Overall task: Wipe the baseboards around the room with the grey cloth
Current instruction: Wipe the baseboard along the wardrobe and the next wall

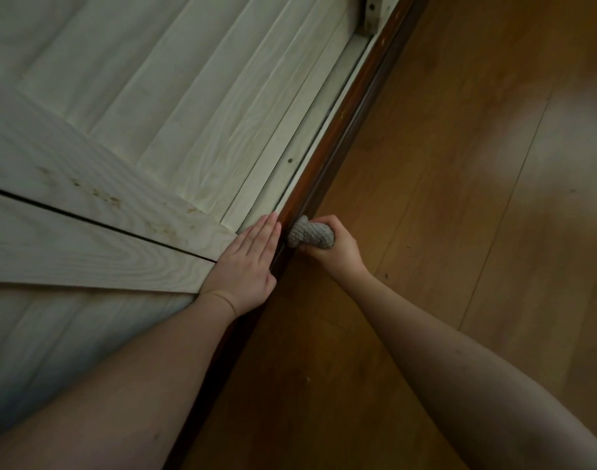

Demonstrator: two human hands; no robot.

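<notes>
Both bare forearms fill the foreground; left hand (245, 262) lies flat, fingers straight and together, braced on the pale wood-grain panel (97, 232) just above the dark brown baseboard (327, 154). Right hand (334, 244) has its fingers curled tight round the bunched grey cloth (310, 234), whose free end touches the baseboard face, low by the wooden floor (460, 164). Risk, as judged: so balled a cloth offers little contact, so the top edge may be skipped.
</notes>
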